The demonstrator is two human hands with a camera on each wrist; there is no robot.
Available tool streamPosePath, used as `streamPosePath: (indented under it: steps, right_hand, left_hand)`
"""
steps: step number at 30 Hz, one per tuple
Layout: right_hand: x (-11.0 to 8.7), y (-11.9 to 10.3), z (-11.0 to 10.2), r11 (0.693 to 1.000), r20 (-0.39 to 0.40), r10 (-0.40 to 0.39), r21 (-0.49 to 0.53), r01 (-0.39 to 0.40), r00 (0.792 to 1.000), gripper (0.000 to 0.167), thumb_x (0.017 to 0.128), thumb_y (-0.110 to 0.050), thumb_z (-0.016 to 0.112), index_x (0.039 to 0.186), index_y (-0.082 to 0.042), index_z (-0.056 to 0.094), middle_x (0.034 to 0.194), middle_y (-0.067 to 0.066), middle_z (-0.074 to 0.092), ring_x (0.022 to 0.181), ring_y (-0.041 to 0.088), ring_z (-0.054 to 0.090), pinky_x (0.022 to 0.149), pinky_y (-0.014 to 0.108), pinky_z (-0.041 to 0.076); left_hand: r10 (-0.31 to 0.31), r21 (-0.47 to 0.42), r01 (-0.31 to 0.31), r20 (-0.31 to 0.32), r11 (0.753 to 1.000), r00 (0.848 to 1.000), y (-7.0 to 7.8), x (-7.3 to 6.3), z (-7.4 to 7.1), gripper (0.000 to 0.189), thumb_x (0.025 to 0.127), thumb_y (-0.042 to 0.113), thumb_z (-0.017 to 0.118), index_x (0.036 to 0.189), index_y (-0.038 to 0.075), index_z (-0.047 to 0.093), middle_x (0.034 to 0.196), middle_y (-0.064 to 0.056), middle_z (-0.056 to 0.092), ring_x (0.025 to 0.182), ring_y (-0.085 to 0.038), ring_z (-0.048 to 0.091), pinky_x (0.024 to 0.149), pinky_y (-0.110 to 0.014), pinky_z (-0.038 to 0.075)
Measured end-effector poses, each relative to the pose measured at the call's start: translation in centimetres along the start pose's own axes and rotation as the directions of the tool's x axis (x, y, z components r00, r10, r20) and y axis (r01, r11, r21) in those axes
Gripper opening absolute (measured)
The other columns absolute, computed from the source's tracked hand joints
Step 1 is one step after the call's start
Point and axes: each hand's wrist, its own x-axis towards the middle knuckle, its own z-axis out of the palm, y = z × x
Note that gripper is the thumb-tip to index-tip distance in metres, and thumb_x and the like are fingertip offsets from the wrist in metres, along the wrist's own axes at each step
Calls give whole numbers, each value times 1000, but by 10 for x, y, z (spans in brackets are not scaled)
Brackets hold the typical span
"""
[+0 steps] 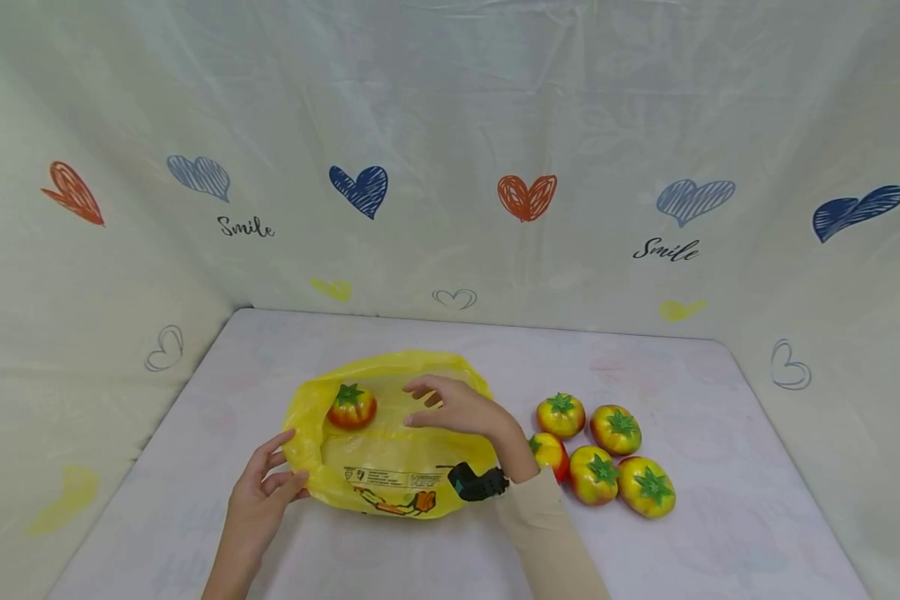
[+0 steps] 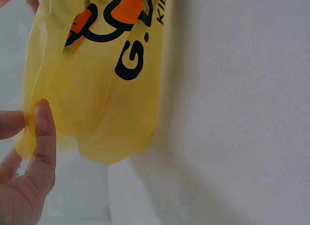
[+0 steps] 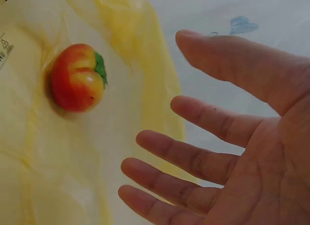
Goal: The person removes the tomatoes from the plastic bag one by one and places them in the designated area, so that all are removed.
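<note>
A yellow plastic bag [image 1: 390, 450] lies with its mouth spread wide on the table. One red-and-yellow tomato [image 1: 352, 407] with a green leafy top sits inside it, toward the left. My left hand [image 1: 261, 483] pinches the bag's left rim between thumb and fingers, as the left wrist view shows with the bag [image 2: 111, 104]. Over the bag's opening hovers my right hand [image 1: 453, 406], its fingers spread and nothing in them. In the right wrist view, the tomato [image 3: 77, 78] lies apart from the fingertips [image 3: 145, 138].
Several more tomatoes [image 1: 594, 475] are grouped on the table right of the bag, partly behind the right forearm. A black wrist camera [image 1: 478, 483] sits at the right wrist. The white table [image 1: 720, 400] meets a curtain [image 1: 450, 100] printed with hearts at its back edge.
</note>
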Motion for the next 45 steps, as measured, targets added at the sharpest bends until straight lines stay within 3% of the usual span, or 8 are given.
streamPosePath:
  steps: [3,11,18,22,29,35,42,45]
  right_hand:
    - [11,3,3,1000,41,17,13,-18,999,49,86,-25,65,130,-5,51,130,13,54,116,33,52,93,36,49]
    - [36,10,17,990,108,115,70,-123,987,56,84,-27,67,133,-5,48,132,17,51,122,31,48,97,40,45]
    - [57,18,31,974,45,199,103,-203,979,56,82,-32,68,132,-12,50,127,13,54,114,26,52,93,40,46]
    - [65,20,37,960,4,240,146,-238,971,56,81,-32,70,130,-11,52,124,13,55,108,24,55,91,39,49]
    - [74,28,47,924,-1,278,274,-268,960,54,81,-23,70,129,-5,52,123,16,55,101,23,58,89,40,51]
    - [80,33,57,894,-41,300,361,-266,953,54,81,-22,70,128,-2,52,118,15,58,96,24,61,86,38,53]
    - [86,40,69,872,-87,312,421,-249,946,55,81,-23,71,127,-1,52,113,12,58,92,18,60,84,33,54]
    - [86,46,73,874,-97,322,412,-256,942,55,81,-27,72,127,-4,53,111,9,58,91,15,58,83,30,53]
  left_hand:
    - [-12,4,12,-14,1000,1000,5,-3,1,65,83,29,69,139,35,37,124,-4,46,82,-11,65,69,-22,57]
    - [-64,-4,64,28,998,998,64,-30,1,62,89,9,61,143,19,32,130,-15,42,80,-5,62,70,-19,56]
    - [-26,6,26,-28,1000,999,10,-4,2,64,84,26,69,138,36,38,124,-3,47,82,-9,65,69,-21,57]
    - [12,-4,-12,-21,1000,1000,-4,4,2,64,83,26,70,138,34,39,122,-3,47,81,-11,65,67,-22,57]
    - [20,-24,-20,-6,1000,1000,17,-7,1,66,83,18,70,141,25,38,122,-10,47,79,-12,64,64,-23,57]
    - [18,-18,-19,-15,1000,1000,17,-7,2,65,83,21,70,139,27,39,121,-7,47,79,-10,64,64,-21,57]
    - [-61,3,61,-9,998,998,56,-27,3,62,87,8,63,141,20,36,127,-14,44,79,-8,62,68,-22,57]
    - [-51,0,51,-9,999,999,48,-24,3,63,87,12,64,141,24,36,125,-8,46,79,-7,63,69,-21,57]
